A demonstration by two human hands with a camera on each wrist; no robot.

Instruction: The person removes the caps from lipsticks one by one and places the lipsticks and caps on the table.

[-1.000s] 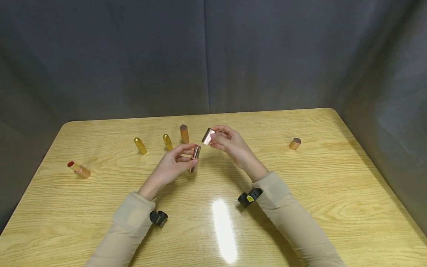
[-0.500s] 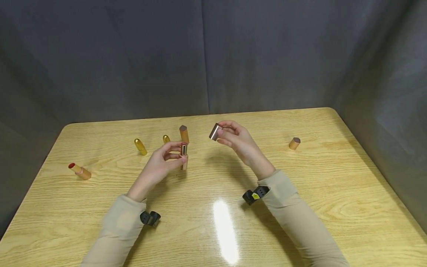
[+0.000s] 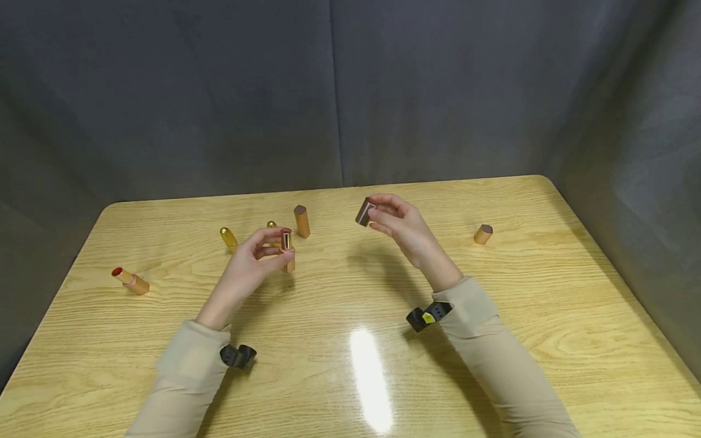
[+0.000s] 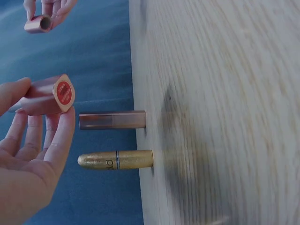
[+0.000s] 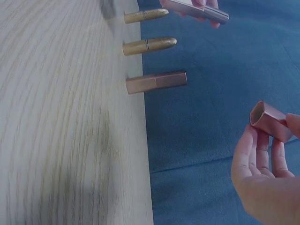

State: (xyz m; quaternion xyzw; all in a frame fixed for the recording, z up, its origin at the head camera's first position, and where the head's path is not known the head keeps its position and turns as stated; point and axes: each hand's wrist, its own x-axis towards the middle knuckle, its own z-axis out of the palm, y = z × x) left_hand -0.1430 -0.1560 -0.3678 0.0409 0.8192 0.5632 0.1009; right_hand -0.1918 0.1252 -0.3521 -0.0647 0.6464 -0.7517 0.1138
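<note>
Glossy wood-grain table (image 3: 493, 316), shiny metallic rose-gold lipstick (image 3: 287, 250), matching cap (image 3: 364, 212), matt cloth backdrop (image 3: 219, 91)

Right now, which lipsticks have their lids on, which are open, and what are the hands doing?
Rose lipstick: uncapped, held by left hand.
Rose cap: off, pinched by right hand.
Red lipstick: open, lying down.
Two gold lipsticks: capped, standing.
Copper lipstick: capped, standing.
Loose cap: alone on table.

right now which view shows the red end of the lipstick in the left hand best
The left wrist view: the lipstick points its end at the camera, so the red core shows plainly, pinched in the left hand. The head view shows only its rose-gold side, small. The right wrist view catches just part of the tube at the top edge, its end facing away.
</note>
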